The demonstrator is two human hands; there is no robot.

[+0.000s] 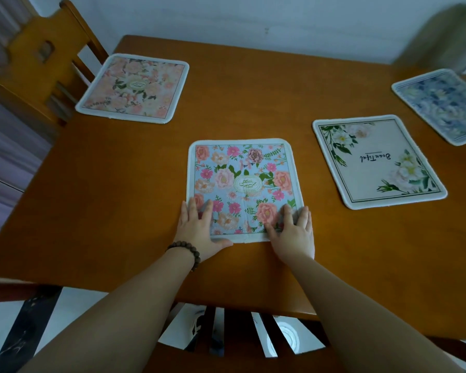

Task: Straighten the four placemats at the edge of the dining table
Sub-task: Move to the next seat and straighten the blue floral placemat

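Now both hands (left (197, 232), right (293, 232)) flat, fingers straight, on the blue floral placemat's (242, 181) near corners.

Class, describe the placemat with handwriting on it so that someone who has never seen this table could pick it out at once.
Start at the wooden dining table, where four placemats lie. Look right of the blue floral placemat under both hands; the cream placemat lies tilted there. Unlike the others, which are covered in flowers, it is mostly plain, with white blooms in two opposite corners and one handwritten word in the middle.
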